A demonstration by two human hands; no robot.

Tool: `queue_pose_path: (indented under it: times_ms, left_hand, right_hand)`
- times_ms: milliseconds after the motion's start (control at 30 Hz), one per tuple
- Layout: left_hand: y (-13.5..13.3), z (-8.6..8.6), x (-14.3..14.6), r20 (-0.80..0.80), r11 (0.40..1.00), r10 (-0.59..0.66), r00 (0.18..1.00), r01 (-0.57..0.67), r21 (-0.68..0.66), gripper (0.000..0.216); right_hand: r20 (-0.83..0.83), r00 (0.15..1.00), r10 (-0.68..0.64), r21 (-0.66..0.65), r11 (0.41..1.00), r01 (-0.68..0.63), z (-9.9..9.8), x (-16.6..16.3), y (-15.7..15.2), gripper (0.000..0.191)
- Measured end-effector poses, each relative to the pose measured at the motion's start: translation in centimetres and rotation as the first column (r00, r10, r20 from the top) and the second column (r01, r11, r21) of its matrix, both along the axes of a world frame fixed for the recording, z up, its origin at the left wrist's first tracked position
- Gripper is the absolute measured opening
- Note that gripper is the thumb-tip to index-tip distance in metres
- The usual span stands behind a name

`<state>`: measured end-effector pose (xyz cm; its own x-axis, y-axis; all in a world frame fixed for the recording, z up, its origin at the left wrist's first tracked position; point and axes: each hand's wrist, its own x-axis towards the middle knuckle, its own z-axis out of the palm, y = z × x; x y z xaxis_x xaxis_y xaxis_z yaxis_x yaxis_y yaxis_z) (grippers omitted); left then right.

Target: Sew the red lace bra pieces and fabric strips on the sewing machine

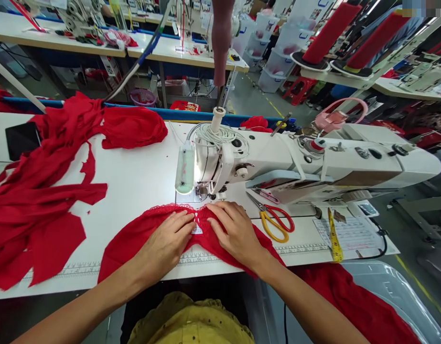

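A red garment piece (134, 239) with a scalloped lace edge lies on the sewing table, just in front of the needle area of a white sewing machine (270, 153). My left hand (172, 236) rests on the fabric left of a narrow gap at its middle, fingers stretched out and lying flat. On the other side of that gap, my right hand (234, 231) presses the fabric with fingers extended and thumb apart. The presser foot (203, 191) is just beyond my fingertips. To the right of my right hand lie scissors (275, 222) with red and yellow handles.
Red fabric pieces (59, 191) are heaped at the left beside a black phone (23, 141). A yellow tape measure (335, 236) and a paper sheet (360, 234) lie at right. A clear plastic bin (395, 282) with red fabric stands below the table edge.
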<state>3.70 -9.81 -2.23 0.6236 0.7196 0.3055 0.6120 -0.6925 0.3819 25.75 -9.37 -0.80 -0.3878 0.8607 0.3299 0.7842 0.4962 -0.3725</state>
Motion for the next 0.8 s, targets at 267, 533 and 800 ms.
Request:
queue_pose_path:
  times_ms: [267,533,800]
  left_hand:
    - [0.0,-1.9,1.2,-0.058,0.991,0.119,0.991,-0.116,0.062,0.03]
    - [-0.1,-2.4,0.7,-0.109,0.987,0.151,0.982,-0.144,0.069,0.034]
    - [-0.2,-2.2,0.2,-0.153,0.986,0.151,0.977,-0.139,0.088,0.041]
  right_hand:
    - [0.01,0.993,0.121,-0.027,0.992,-0.121,-1.4,-0.7,0.0,0.035]
    - [0.009,0.99,0.138,-0.044,0.99,-0.137,-1.7,0.0,0.5,0.044]
    - [0.011,0.987,0.163,-0.048,0.986,-0.163,-1.8,0.5,0.5,0.049]
